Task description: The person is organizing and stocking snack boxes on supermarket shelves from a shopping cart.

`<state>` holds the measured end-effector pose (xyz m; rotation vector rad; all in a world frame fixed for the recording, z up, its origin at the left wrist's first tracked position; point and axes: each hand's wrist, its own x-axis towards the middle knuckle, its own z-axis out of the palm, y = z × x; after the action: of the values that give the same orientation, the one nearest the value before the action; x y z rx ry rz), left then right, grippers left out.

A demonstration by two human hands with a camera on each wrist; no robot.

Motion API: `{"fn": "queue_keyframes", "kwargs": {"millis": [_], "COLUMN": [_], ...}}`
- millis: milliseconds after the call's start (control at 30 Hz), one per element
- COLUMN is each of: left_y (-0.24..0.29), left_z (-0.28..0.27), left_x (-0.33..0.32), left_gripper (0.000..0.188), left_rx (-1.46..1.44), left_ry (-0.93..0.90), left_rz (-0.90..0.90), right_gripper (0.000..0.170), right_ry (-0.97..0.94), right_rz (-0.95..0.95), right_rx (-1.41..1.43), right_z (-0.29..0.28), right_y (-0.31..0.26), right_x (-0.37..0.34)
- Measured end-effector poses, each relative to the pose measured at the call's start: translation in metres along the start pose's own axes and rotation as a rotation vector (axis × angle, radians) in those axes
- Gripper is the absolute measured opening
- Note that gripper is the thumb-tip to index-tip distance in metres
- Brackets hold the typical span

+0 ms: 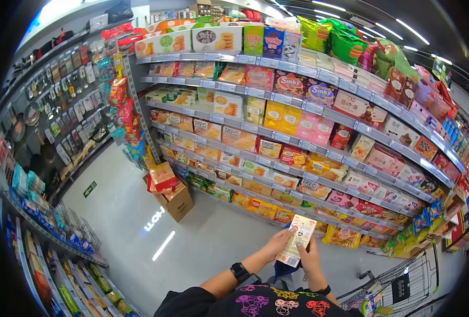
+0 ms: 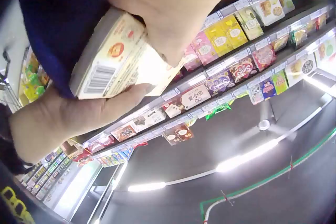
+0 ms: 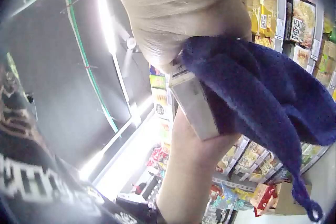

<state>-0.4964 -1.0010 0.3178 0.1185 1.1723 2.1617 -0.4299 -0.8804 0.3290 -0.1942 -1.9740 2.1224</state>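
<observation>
Both hands hold a small cream-coloured packaged box in front of the torso, its printed face turned up. My left hand grips its left edge, and my right hand grips the right side with the thumb over the printed face. A barcode shows at the near end of the box in the left wrist view. Bunched against the back of the box is a fuzzy dark blue cloth, which ends in a small hanging loop. In the right wrist view the cloth covers part of the box and fingers.
Ahead stands a long shelf rack of boxed biscuits and snacks. A cardboard carton with red packets is on the floor at its left end. At the lower right is a shopping cart with goods. Kitchenware racks line the left.
</observation>
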Motion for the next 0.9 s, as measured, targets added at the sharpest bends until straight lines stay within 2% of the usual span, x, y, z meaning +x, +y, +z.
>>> {"fn": "queue_keyframes", "kwargs": {"millis": [33,133,233,267,367,400,467,500,533,633,767,867,900], "left_y": [-0.001,0.002,0.011,0.015,0.017,0.021,0.015,0.016,0.02,0.019,0.018,0.03,0.034], "left_z": [-0.003,-0.011,-0.013,-0.011,-0.012,-0.007,-0.005,-0.002,0.005,0.007,0.012,0.026,0.03], "left_x": [0.0,-0.001,0.001,-0.004,0.002,-0.002,0.002,0.002,-0.002,-0.002,-0.004,-0.014,-0.016], "left_gripper": [0.037,0.036,0.039,0.04,0.037,0.038,0.039,0.04,0.044,0.046,0.052,0.054,0.054], "left_rx": [0.019,0.312,0.73,0.795,0.556,0.372,0.05,-0.107,-0.139,-0.347,-0.291,-0.203,-0.277], "left_ry": [0.006,0.184,0.335,0.374,0.259,0.157,0.04,-0.022,0.02,-0.097,-0.176,-0.222,-0.232], "left_rz": [0.094,0.321,0.68,0.69,0.601,0.489,0.379,0.317,0.141,-0.108,-0.12,-0.036,-0.025], "right_gripper": [0.041,0.045,0.047,0.048,0.047,0.051,0.059,0.062,0.06,0.057,0.055,0.056,0.057], "right_ry": [0.011,0.043,0.076,0.085,0.033,0.0,-0.047,-0.117,-0.128,-0.084,0.016,0.077,0.079], "right_rz": [-0.043,-0.053,-0.136,-0.172,-0.199,-0.288,-0.461,-0.515,-0.55,-0.598,-0.572,-0.529,-0.512], "right_rx": [-0.014,-0.044,-0.178,-0.229,-0.332,-0.423,-0.612,-0.597,-0.651,-0.775,-0.891,-0.941,-0.932], "right_z": [0.004,0.011,0.015,0.017,0.021,0.025,0.028,0.027,0.027,0.026,0.016,0.005,0.001], "right_y": [0.002,0.007,0.001,-0.005,-0.017,-0.018,-0.017,-0.014,-0.015,-0.017,-0.02,-0.018,-0.019], "right_x": [-0.003,-0.002,-0.003,-0.004,-0.008,-0.006,-0.004,-0.003,-0.003,-0.002,-0.003,-0.002,-0.002]}}
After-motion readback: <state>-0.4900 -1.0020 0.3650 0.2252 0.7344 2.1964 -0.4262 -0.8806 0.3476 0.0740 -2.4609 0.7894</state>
